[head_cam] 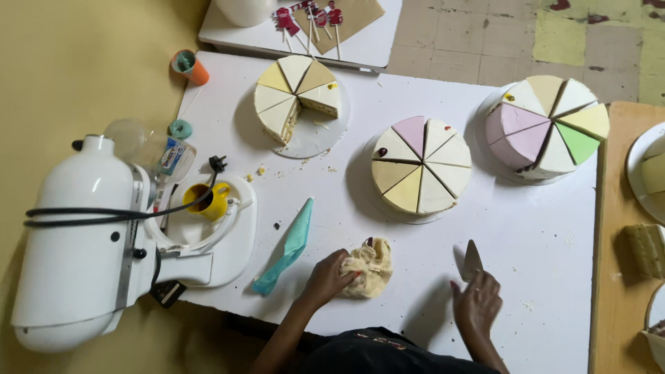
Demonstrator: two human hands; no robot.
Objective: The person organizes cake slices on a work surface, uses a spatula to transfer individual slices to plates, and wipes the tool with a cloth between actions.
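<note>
Low in the frame, just left of centre, the person's left hand (325, 277) presses its curled fingers onto a crumpled cream cloth (369, 268) lying on the white table (526, 235); the fingers are closed over the cloth's left edge. To the lower right of centre, the right hand (476, 302) grips the handle of a metal spatula (472, 260), fingers wrapped shut around it, with the blade pointing up toward the middle of the frame and tilted above the tabletop. A teal piping bag (289, 249) lies diagonally just left of the left hand, apart from it. Above the cloth, at the centre of the frame, sits a round cake (421, 165) cut into 8 wedges, mostly cream and pale yellow with 1 pink wedge. To the upper left of it is a smaller cut cake (296, 97) on a white plate, with a gap where a slice has been pulled away. At the upper right stands a third cut cake (547, 125) with pink, green, yellow and white wedges. A white stand mixer (83, 235) fills the left side of the frame, its black cord looped over the body, with a yellow cup (208, 201) beside its base. At the right edge, a wooden board (616, 277) carries a loose cake slice (644, 251).
</note>
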